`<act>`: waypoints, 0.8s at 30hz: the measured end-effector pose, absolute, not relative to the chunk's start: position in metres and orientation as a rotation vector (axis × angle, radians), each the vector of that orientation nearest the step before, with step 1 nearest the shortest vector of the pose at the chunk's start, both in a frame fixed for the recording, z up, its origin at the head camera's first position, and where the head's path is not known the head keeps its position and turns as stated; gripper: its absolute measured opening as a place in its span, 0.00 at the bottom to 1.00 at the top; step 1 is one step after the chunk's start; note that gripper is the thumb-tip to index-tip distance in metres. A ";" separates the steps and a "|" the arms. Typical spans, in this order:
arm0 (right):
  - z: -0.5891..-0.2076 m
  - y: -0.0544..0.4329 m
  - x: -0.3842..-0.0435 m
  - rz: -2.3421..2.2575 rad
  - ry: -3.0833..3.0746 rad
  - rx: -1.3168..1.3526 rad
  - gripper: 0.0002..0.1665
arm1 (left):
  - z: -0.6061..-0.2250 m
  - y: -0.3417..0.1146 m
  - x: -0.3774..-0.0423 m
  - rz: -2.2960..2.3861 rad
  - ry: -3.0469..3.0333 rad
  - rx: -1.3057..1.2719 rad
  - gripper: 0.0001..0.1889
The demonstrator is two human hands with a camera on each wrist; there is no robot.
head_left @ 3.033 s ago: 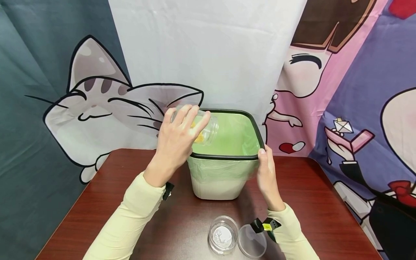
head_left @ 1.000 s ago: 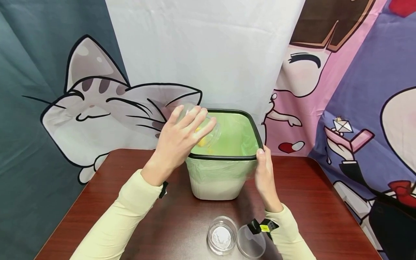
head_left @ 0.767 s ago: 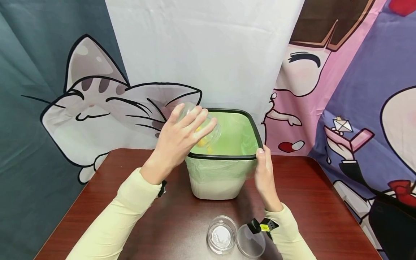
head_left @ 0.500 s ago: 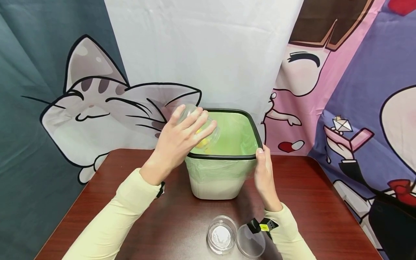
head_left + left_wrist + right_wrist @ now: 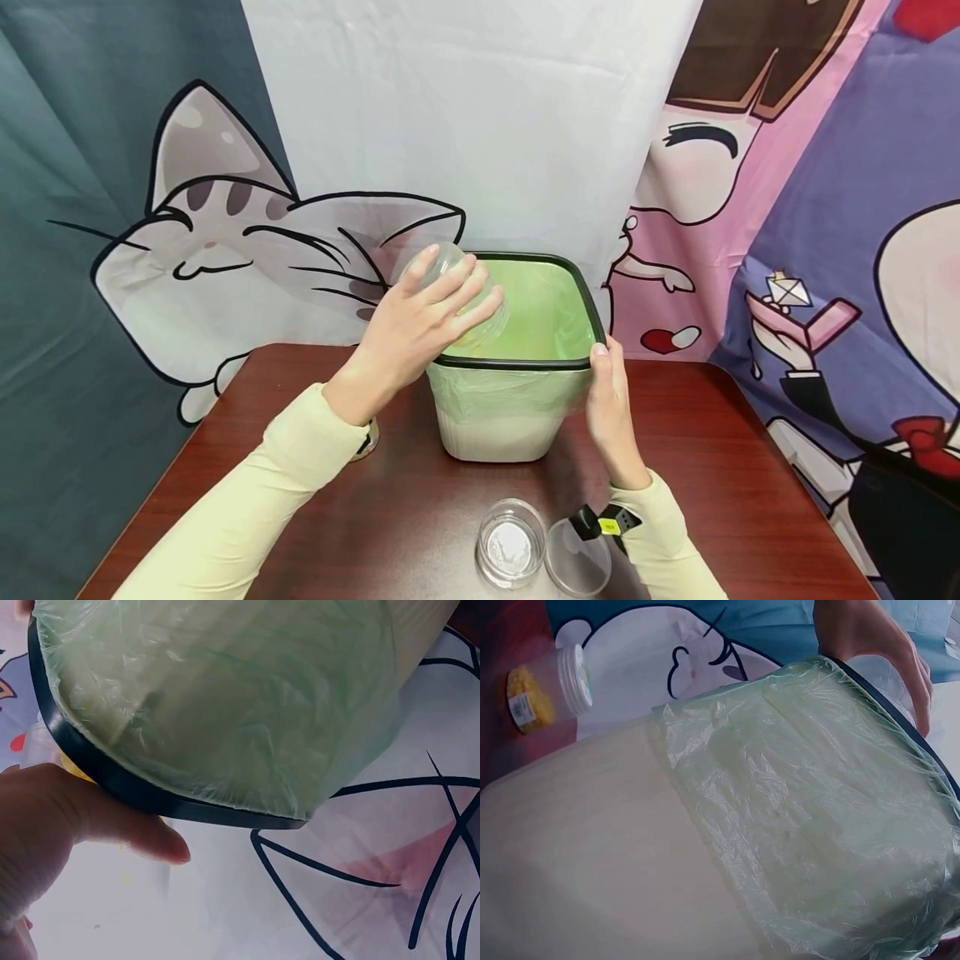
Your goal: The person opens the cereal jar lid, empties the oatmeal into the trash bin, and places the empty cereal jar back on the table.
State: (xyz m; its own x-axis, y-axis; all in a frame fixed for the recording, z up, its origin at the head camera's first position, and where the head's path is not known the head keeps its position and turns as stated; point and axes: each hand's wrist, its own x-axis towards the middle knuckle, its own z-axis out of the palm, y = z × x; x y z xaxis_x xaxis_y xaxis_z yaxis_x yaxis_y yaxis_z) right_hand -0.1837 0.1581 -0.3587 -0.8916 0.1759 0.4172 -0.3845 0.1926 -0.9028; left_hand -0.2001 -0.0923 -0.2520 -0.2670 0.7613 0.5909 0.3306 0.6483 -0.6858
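Note:
My left hand (image 5: pixel 408 333) grips a clear plastic jar (image 5: pixel 437 260), tipped mouth-down over the left side of the bin. A faint trace of yellow shows near the jar's mouth; the fingers hide much of the rest. The cream trash bin (image 5: pixel 491 429) stands upright, with a black rim (image 5: pixel 517 364) over a thin green bag (image 5: pixel 543 304). At the bin's right front corner my right hand (image 5: pixel 613 408) holds the rim, its thumb on the near side. In the left wrist view the left thumb (image 5: pixel 142 825) lies just outside the rim. The bin's floor is hidden.
Near the table's front stand an open clear jar (image 5: pixel 512 542) and, beside it, a clear round lid (image 5: pixel 579 557). A lidded jar of yellow bits (image 5: pixel 540 697) stands left of the bin, mostly behind the left wrist in the head view. A printed cloth (image 5: pixel 480 125) hangs behind the table.
My left hand has tipped the jar further down over the bin. Yellow bits have fallen from it, and far less yellow shows inside. My right hand has kept its hold on the rim.

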 end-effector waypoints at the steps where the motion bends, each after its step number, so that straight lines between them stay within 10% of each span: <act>1: -0.359 0.158 -0.184 1.749 -2.040 0.198 0.26 | -0.252 -0.092 -0.200 0.542 -1.858 -0.871 0.25; 24: -0.361 0.156 -0.187 1.751 -2.005 0.212 0.27 | -0.250 -0.093 -0.199 0.734 -1.759 -0.931 0.26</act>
